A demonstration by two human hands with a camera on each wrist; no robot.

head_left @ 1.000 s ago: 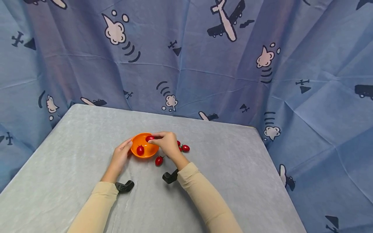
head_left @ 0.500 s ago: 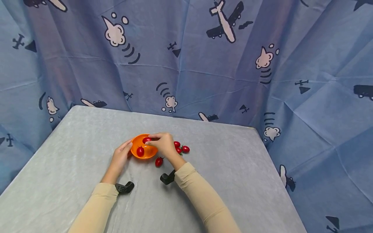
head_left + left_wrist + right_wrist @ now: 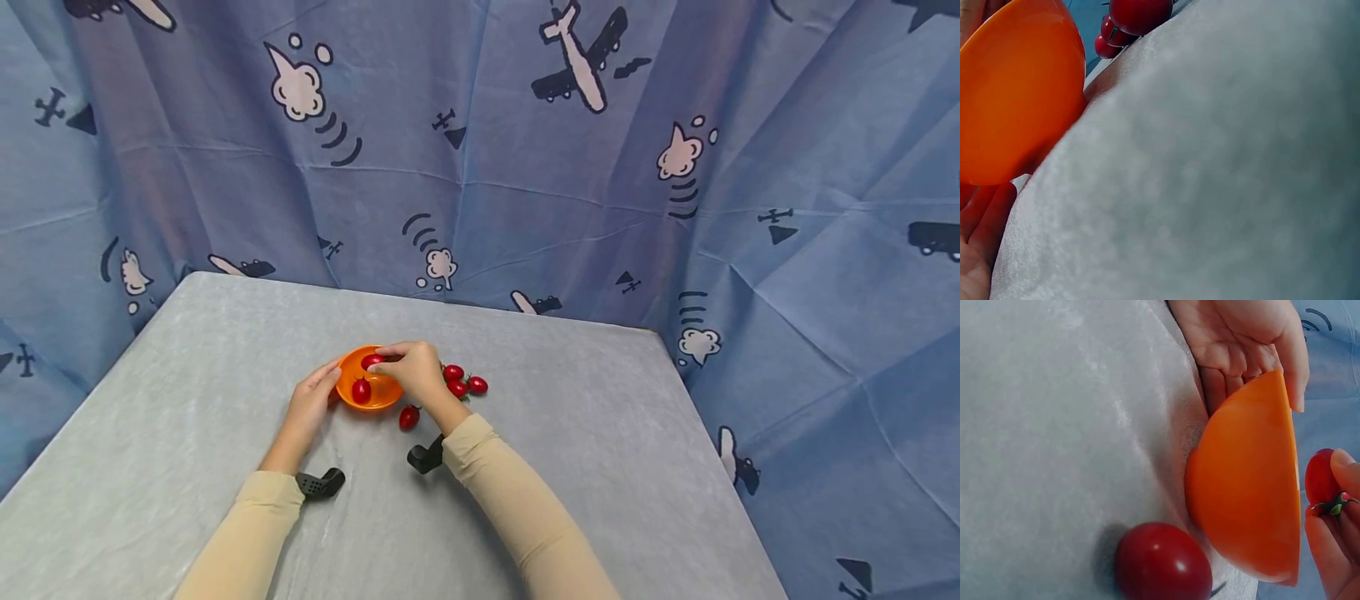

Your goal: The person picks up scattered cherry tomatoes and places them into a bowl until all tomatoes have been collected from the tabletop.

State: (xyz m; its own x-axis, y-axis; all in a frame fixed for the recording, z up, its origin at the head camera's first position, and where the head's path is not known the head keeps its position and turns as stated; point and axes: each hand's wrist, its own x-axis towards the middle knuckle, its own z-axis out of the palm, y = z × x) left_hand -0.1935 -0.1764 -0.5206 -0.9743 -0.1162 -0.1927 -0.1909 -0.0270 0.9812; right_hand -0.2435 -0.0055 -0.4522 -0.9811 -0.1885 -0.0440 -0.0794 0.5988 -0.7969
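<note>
An orange bowl [image 3: 386,393] stands on the table, and one cherry tomato [image 3: 362,390] lies inside it. My left hand [image 3: 309,404] grips the bowl from the left, its thumb at the rim and its fingers against the outer wall, as the right wrist view shows. Over the bowl's far side, my right hand [image 3: 415,372] pinches another cherry tomato [image 3: 1321,476] between thumb and fingers. A green stem shows on that tomato in the right wrist view. Close in front of the bowl rests a loose cherry tomato [image 3: 1163,562].
Several more cherry tomatoes [image 3: 477,385] sit in a cluster right of the bowl, partly behind the right wrist. A pale grey cloth [image 3: 600,450] covers the table. Behind it hangs a blue curtain [image 3: 495,233] with airplane prints. Each wrist wears a black camera mount [image 3: 322,483].
My right hand has moved a little left with the pinched tomato, further over the bowl, uncovering more of the cluster on the right. My left hand and the bowl have stayed in place.
</note>
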